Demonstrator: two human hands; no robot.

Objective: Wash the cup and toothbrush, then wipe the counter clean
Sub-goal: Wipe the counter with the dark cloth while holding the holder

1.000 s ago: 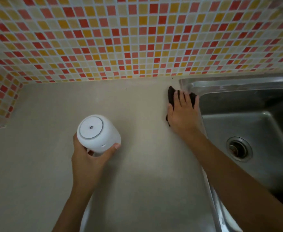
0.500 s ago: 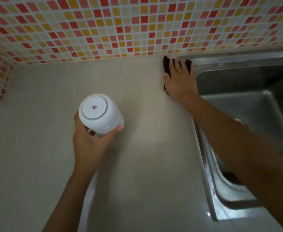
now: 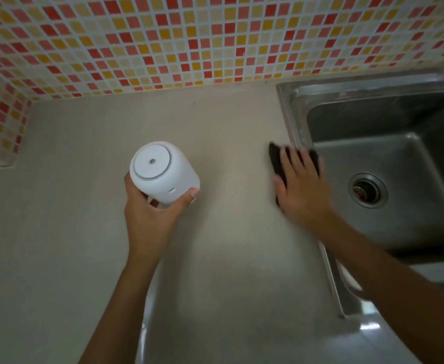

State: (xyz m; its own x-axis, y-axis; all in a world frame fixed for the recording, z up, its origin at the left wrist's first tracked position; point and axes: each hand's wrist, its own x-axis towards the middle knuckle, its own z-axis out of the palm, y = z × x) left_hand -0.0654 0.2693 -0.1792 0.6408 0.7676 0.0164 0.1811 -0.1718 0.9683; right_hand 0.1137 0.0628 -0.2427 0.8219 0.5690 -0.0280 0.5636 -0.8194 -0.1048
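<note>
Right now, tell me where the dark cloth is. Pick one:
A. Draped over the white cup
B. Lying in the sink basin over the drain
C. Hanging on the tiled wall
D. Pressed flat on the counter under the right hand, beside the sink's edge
D: the dark cloth lies flat on the counter under the spread right hand, just left of the sink rim.

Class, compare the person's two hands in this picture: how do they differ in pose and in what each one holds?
The left hand is curled around a white cup, lifted off the counter; the right hand lies flat, fingers spread. The left grips a hard, rounded thing; the right presses a dark cloth onto the counter beside the sink. Both are bare.
</note>
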